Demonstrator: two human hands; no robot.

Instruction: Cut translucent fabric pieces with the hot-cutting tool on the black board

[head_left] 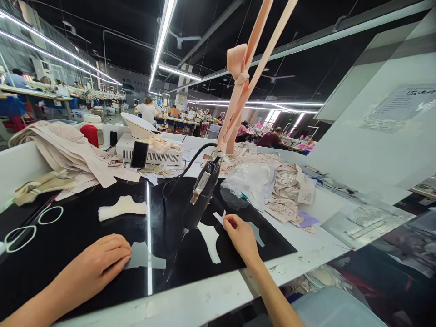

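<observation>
My left hand [98,261] is low over the black work surface [112,286], its fingers together and closed at the edge of a grey translucent shaped piece [141,256]. My right hand [242,238] pinches a small white strip [219,218] between thumb and fingertips. Just left of it lies a white shaped piece [210,240], and a second grey piece [256,232] is partly behind the hand. Between my hands hangs a black corded handheld tool [203,193] with a thin tip, tilted. A thick cream shaped piece [122,207] rests beyond my left hand.
Peach straps [243,77] hold the tool from above. Scissors [23,236] with white handles lie at left. Beige fabric [68,147] is heaped behind, near a phone [139,154] and a white box [150,152]. A clear plastic bag [250,179] and more fabric sit right.
</observation>
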